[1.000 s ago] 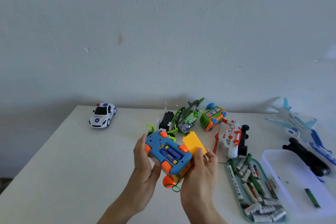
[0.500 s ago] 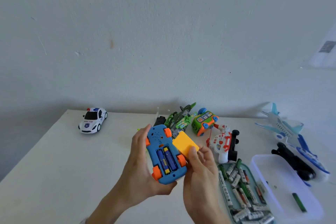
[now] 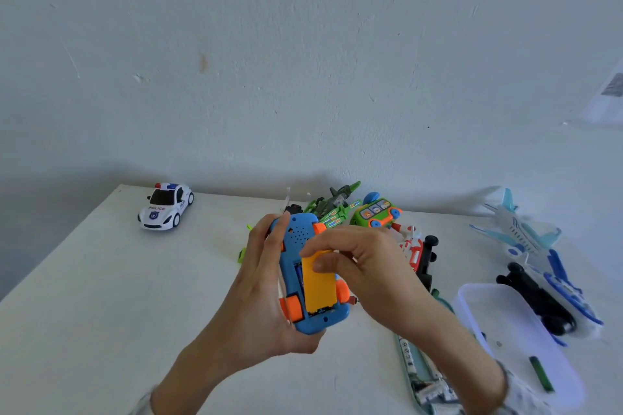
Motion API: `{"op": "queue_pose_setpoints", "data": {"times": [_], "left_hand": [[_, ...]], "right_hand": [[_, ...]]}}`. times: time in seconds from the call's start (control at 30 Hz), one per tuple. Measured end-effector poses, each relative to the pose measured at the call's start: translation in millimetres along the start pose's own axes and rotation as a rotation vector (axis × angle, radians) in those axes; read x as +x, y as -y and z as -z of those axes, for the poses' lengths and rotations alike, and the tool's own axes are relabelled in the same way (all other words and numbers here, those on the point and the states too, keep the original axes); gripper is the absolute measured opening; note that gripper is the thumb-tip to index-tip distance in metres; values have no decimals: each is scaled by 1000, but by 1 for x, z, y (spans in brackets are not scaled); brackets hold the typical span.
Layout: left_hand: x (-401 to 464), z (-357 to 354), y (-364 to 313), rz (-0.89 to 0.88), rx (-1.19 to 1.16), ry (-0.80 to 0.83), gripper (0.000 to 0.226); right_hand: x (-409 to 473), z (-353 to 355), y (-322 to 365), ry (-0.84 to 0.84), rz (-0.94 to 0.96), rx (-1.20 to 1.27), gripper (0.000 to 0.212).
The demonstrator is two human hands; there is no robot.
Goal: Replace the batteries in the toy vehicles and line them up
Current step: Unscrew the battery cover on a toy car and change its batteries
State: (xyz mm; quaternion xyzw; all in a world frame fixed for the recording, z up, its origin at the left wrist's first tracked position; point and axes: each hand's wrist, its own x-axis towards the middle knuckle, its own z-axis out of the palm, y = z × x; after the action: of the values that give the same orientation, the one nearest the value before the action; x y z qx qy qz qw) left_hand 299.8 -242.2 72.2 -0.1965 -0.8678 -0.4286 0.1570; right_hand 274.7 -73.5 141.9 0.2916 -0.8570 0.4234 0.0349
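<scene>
Diff vs half a second ago: yellow battery cover [image 3: 318,283] was held off to the right of the open bay; it now lies over the bay on the blue toy car [image 3: 305,276], a thin strip of battery showing along its left edge and at the bottom. Right hand [image 3: 367,266] has crossed over the car, fingers curled, pinching the cover's upper end. Left hand [image 3: 266,296] still wraps the car from the left, underside up, thumb at the bottom end, fingers along the far side. The car is held above the desk [image 3: 101,296], roughly mid-width and close to the person.

Readable text: "POLICE" on the hood and door of the white police car [image 3: 166,206], which stands alone near the back left corner. Other labels are too small to read.

Back edge, centre: green robot toy [image 3: 332,209], green bus [image 3: 376,212], red-white toy [image 3: 413,246], packed close. Right side: white-blue plane [image 3: 526,232], black toy [image 3: 536,296], clear plastic box [image 3: 505,330] holding one green battery [image 3: 541,377]. Battery tray [image 3: 418,377] near the front edge is partly hidden by the right forearm.

Open room: left half of the desk from front edge to police car.
</scene>
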Motion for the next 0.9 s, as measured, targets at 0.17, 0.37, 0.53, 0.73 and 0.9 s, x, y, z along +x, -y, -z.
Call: {"op": "queue_pose_setpoints", "data": {"times": [0.17, 0.37, 0.53, 0.73, 0.9], "left_hand": [[-2, 2, 0, 1, -11, 4, 130], [-2, 3, -3, -24, -21, 11, 123], [-4, 6, -4, -39, -10, 10, 124], [-4, 10, 0, -54, 4, 12, 130], [-4, 9, -1, -60, -23, 21, 132]], "right_hand": [[2, -3, -1, 50, -49, 32, 20], [1, -5, -1, 66, -71, 2, 18], [-3, -7, 0, 50, -77, 12, 18], [-11, -16, -6, -57, 45, -64, 13], [-16, -23, -7, -112, 49, -181, 22]]}}
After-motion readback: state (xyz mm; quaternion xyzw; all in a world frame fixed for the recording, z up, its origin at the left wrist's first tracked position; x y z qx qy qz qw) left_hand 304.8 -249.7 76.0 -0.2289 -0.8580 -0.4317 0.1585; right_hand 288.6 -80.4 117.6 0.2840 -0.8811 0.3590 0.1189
